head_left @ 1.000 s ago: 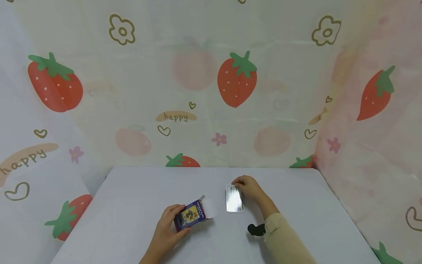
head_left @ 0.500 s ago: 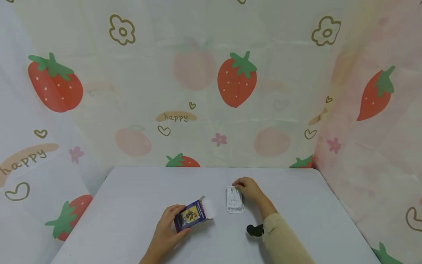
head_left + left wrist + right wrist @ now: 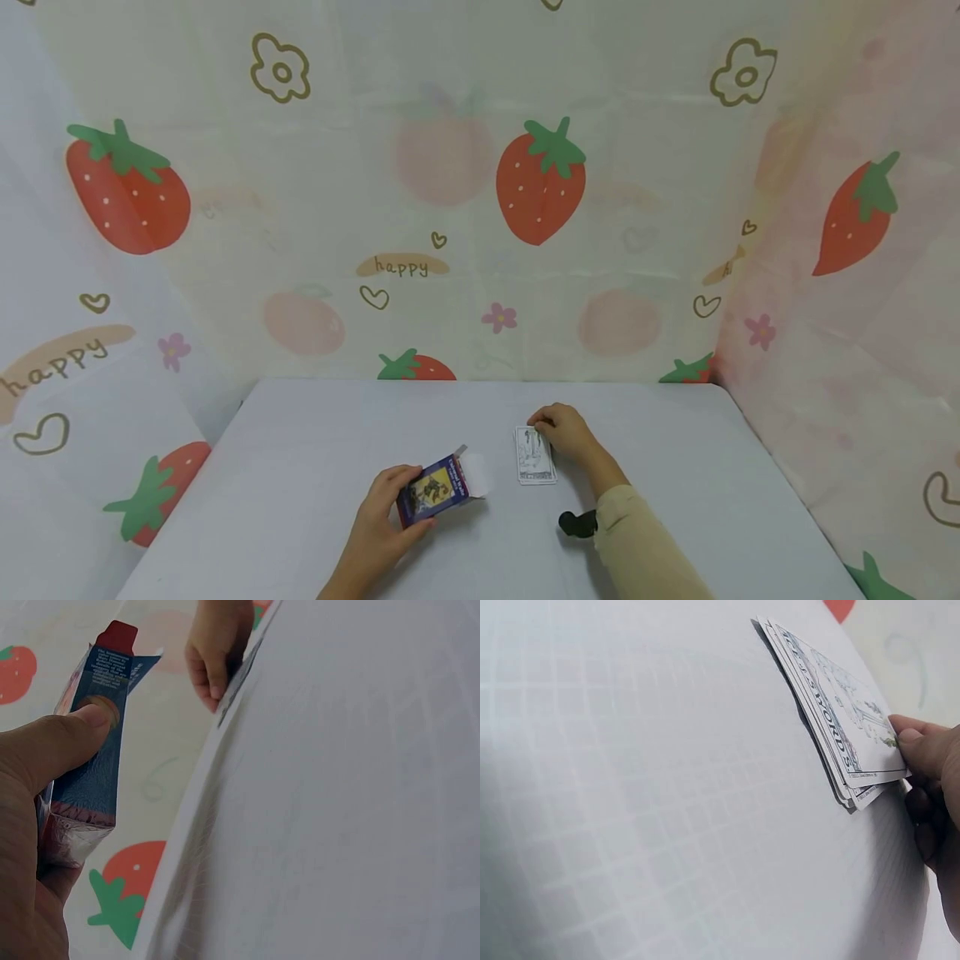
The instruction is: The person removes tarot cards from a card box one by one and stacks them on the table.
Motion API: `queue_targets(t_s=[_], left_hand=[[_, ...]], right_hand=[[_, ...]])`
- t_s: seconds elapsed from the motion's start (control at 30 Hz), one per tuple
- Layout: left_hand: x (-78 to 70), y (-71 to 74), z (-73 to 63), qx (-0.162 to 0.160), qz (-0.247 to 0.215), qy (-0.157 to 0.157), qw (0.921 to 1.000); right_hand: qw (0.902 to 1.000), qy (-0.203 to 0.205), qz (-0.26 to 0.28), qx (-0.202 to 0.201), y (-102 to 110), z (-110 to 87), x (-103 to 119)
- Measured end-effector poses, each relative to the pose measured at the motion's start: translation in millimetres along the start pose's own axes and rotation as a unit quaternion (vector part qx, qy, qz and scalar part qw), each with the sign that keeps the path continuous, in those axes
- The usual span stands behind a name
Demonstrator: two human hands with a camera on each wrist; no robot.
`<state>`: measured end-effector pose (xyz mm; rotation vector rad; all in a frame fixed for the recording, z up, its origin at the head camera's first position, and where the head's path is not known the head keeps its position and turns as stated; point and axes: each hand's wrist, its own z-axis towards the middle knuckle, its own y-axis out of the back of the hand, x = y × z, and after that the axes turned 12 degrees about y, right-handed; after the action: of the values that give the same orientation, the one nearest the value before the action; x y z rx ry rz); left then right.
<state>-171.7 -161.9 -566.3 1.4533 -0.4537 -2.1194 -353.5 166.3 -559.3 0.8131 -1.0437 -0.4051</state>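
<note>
My left hand [image 3: 378, 518] grips a small blue card box [image 3: 433, 493] with a yellow picture panel, its thumb along the near side. The box's white end flap [image 3: 475, 475] stands open toward the right. In the left wrist view, the thumb presses the blue side of the box [image 3: 91, 780], below a raised red tab. To the right, a small stack of tarot cards [image 3: 534, 457] lies face up on the table. My right hand [image 3: 567, 429] pinches the top card [image 3: 859, 712] at its far right corner. Its lettering reads SWORDS, and edges of other cards show beneath it.
A white cloth covers the table [image 3: 315, 433]. Strawberry-printed curtains [image 3: 630, 183] hang behind it and along both sides. A black rounded piece [image 3: 577, 523] sticks out beside the beige right sleeve [image 3: 645, 542].
The top card's silvery glare has given way to a visible printed face, and the card has slid slightly toward me. My left hand and the box keep their place.
</note>
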Motion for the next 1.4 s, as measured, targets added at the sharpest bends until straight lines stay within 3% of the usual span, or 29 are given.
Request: queue_targets(t_s=[0.33,0.57,1.07,1.4], left_hand=[[-1.4,0.1,-0.5,-0.003,0.007,-0.002,1.0],[-0.9,0.1,-0.5,0.0,0.006,0.003,1.0],[2.4,-1.5,-0.8,0.001,0.002,0.0,1.0],[1.3,-0.1,0.1,-0.001,0.0,-0.002,1.0]], right_hand=[[0.9996,0.017,-0.021,-0.007,-1.8,-2.4,0.2],[0.9997,-0.011,0.015,-0.014,-0.7,-3.0,3.1],[0.9948,-0.03,0.08,-0.056,4.2,-5.5,18.1],[0.9911,-0.032,0.092,-0.091,1.9,-13.6,32.9]])
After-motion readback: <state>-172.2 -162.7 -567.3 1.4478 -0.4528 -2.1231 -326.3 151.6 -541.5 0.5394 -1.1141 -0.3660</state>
